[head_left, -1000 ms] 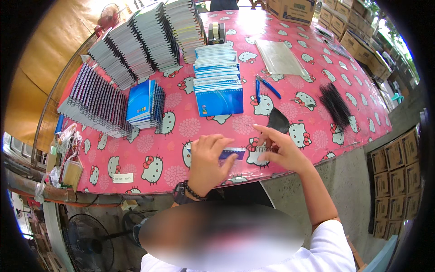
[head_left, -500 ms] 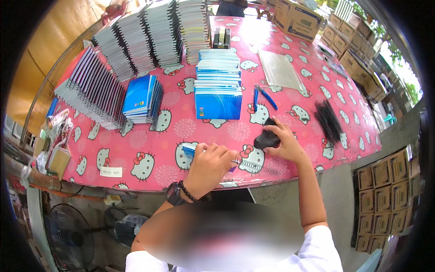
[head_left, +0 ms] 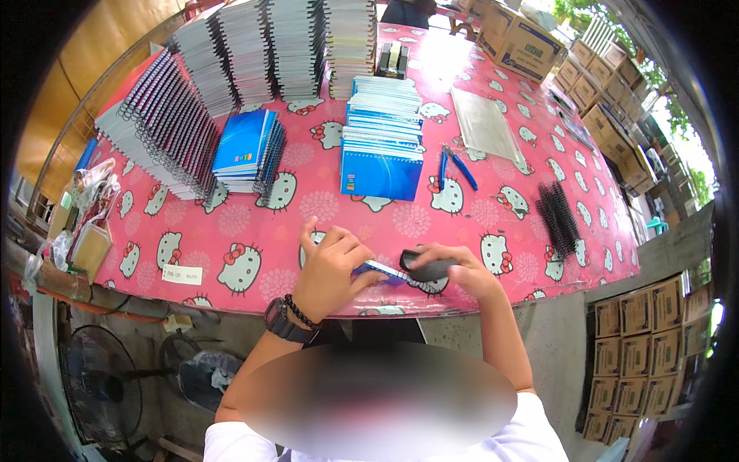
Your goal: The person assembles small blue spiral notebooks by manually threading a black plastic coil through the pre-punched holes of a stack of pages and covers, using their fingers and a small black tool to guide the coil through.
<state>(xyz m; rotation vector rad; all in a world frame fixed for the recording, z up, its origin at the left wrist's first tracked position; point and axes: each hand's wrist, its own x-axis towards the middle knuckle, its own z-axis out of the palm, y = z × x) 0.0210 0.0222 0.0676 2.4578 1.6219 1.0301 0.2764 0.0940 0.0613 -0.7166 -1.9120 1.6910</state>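
Observation:
My left hand [head_left: 331,269] grips a small blue notebook [head_left: 375,267] near the front edge of the table, its spine edge turned up and to the right. Wrapped in the fingers of my right hand [head_left: 469,269] is a black rounded object [head_left: 433,268] of a kind I cannot make out. It lies against or just over a dark wire coil [head_left: 423,288] at the notebook's edge; my fingers hide part of the contact. Beyond my hands stand a row of blue notebooks [head_left: 381,177], blue-handled pliers [head_left: 456,165] and, further right, a bundle of black spiral coils [head_left: 558,219].
Tall stacks of spiral-bound notebooks [head_left: 246,58] line the far left, with a smaller blue stack [head_left: 245,146] before them. A clear plastic sheet [head_left: 486,127], a tape dispenser [head_left: 393,60] and a carton [head_left: 523,46] lie farther back. A paper label [head_left: 182,275] sits front left.
My right hand has brought the black object down and left to the coil. The notebook has shifted right in my left hand, and its edge shows more. The whole view has shifted slightly.

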